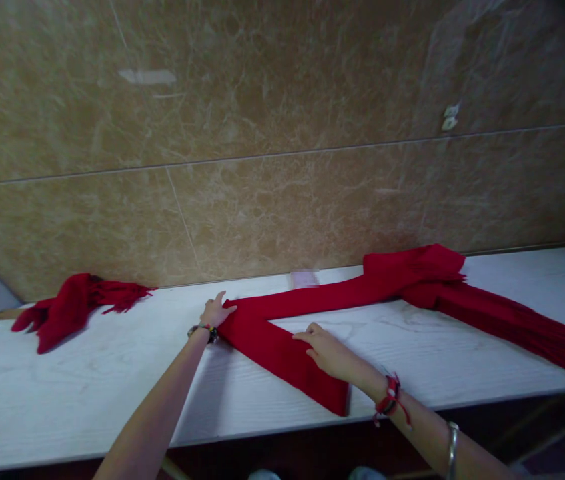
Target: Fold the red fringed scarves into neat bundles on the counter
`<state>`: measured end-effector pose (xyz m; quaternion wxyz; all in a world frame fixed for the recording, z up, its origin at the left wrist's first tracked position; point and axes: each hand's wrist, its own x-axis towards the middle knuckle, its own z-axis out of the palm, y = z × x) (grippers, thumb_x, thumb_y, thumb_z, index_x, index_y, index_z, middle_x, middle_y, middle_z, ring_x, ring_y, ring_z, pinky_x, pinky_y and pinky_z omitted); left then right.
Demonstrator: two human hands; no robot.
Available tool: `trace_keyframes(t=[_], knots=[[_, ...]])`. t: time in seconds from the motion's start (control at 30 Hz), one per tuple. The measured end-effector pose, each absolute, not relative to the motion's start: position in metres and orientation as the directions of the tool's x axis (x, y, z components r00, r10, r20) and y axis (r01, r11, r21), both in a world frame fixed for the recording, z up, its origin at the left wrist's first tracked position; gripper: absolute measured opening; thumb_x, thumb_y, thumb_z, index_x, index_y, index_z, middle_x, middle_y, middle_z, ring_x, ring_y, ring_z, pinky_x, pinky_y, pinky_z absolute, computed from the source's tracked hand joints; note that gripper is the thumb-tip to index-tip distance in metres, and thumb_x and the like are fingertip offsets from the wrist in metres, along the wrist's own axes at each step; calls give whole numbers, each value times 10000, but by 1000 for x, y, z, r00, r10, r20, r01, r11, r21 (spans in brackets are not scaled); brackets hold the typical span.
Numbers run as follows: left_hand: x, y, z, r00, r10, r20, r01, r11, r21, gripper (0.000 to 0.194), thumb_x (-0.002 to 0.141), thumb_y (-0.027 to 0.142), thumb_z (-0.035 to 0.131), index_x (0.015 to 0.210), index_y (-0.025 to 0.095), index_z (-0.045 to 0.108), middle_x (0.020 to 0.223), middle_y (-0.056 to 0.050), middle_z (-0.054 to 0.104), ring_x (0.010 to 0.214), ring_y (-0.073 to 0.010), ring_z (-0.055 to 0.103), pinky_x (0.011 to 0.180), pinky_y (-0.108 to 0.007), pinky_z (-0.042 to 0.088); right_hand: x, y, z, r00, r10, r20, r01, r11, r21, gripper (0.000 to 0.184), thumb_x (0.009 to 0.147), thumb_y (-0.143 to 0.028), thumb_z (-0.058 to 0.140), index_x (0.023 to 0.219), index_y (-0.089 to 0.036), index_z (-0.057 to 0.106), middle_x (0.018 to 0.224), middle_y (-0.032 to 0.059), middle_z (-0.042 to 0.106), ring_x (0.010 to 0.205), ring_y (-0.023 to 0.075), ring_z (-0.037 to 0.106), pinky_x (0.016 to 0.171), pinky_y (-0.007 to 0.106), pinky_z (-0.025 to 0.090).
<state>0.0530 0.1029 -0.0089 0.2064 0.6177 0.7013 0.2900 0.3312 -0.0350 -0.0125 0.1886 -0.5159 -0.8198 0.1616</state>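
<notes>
Two strips of a red scarf point(272, 343) make a V on the white table point(127, 380), one reaching toward three o'clock, the other toward four. The left hand point(216, 311) lies at the bend, thumb and forefinger spread wide, not closed on the cloth. Between three and four o'clock from it, the right hand point(329, 352) is over the lower strip, fingers loosely curled; I cannot tell whether it pinches any cloth. Another red scarf point(75, 310) lies crumpled at nine o'clock.

A white wood-grain table point(62, 400) stands against a brown marbled wall point(287, 87).
</notes>
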Motion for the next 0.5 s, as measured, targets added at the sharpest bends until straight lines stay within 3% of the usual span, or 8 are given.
trace_keyframes(t=[0.1,0.2,0.33,0.43,0.5], knots=[[62,85,-16,-3,947,323,917,-126,379,546,796,355,492,1304,231,338,1383,-136,293,1254,-293,279,986,-501,233,325,-44,-4,-396,897,197,845,440,-305,506,741,-23,387,1194,-220,497,1214,112,458,1078,206,455,896,335,364],[63,67,-25,314,913,262,936,-344,79,484,848,395,377,1304,232,349,1406,-91,270,1288,-248,219,1011,-456,226,318,-50,-5,-471,851,232,824,518,-230,451,814,-201,426,1265,-210,415,1344,104,353,1224,253,296,970,420,287],[63,55,-28,362,924,123,931,-366,3,498,870,421,292,1334,241,289,1420,-65,235,1305,-255,163,1006,-492,214,315,-53,-22,-581,795,174,763,607,-222,451,888,-363,304,1310,-209,349,1377,84,322,1262,236,244,1013,449,203],[70,49,-23,374,914,160,925,-380,7,496,865,395,321,1330,223,307,1426,-85,207,1308,-281,129,1016,-522,143,316,-55,-28,-566,807,169,773,591,-232,451,895,-374,282,1311,-213,347,1388,79,305,1268,230,237,1022,445,181],[80,42,-20,469,863,188,877,-480,17,490,862,388,337,1329,243,305,1437,-64,173,1315,-267,98,1034,-495,109,316,-57,-26,-543,821,176,785,571,-241,450,892,-381,291,1306,-215,357,1385,84,309,1269,240,232,1019,464,173]])
